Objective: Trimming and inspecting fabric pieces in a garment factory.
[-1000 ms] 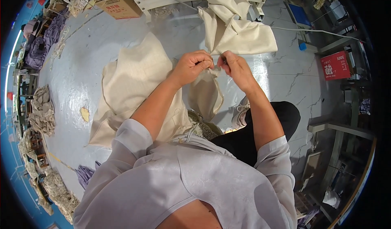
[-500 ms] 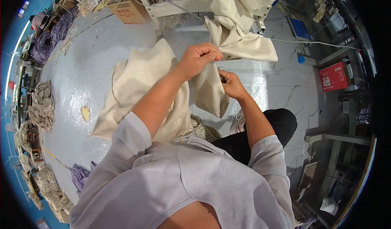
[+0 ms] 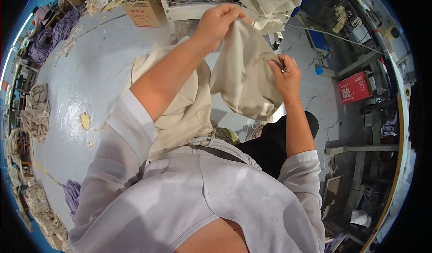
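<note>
A cream cloth piece (image 3: 245, 68) hangs stretched between my two hands in front of me. My left hand (image 3: 219, 24) is closed, pinching its upper edge at the far side. My right hand (image 3: 287, 77) pinches the cloth's right edge, lower and nearer. A small shiny metal bit shows at the right fingers; I cannot tell what it is. More cream cloth (image 3: 184, 104) lies draped over my left leg, under my left forearm. Another length of cream cloth (image 3: 272, 5) hangs off the table at the far side.
A pale table frame (image 3: 191, 12) with cables stands ahead, a brown carton (image 3: 143, 13) to its left. A red box (image 3: 354, 88) sits among metal stands on the right. Heaps of purple cloth (image 3: 54, 35) and beige cloth (image 3: 38, 111) line the left side.
My left hand has moved up and away, my right hand out to the right and slightly up. The cloth between them has spread wider and come away from the length hanging off the table.
</note>
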Demonstrator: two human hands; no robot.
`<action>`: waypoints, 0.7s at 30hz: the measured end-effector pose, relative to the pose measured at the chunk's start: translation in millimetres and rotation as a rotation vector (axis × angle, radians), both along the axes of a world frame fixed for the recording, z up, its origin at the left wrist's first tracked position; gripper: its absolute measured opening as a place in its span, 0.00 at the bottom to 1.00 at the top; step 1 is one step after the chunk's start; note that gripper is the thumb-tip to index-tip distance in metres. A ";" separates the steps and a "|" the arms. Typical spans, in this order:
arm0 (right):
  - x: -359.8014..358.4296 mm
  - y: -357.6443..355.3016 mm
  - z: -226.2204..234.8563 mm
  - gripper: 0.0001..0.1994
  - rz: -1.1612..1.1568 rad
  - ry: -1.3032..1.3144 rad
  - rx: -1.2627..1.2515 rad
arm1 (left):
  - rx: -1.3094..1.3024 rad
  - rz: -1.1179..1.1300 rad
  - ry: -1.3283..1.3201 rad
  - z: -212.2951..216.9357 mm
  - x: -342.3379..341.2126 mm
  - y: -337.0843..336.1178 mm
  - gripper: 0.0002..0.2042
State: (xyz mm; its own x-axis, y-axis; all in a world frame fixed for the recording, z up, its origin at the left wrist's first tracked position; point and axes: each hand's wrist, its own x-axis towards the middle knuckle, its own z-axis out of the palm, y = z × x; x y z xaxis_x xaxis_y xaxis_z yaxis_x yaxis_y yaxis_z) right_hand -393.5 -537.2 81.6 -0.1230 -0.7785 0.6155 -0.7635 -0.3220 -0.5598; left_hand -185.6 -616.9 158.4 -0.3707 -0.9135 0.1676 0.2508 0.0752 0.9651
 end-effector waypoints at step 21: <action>60.4 -64.9 216.1 0.07 0.336 -0.388 -0.376 | -0.644 0.437 0.183 218.3 207.9 -82.0 0.07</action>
State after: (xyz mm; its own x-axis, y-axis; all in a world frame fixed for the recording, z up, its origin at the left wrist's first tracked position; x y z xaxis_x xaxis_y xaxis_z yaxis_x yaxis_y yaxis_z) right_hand -333.1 -602.1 297.7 -0.1786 -0.5531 0.8137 -0.3511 -0.7367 -0.5779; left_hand 22.4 -698.8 376.7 0.0829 -0.6729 0.7351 0.2200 0.7318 0.6451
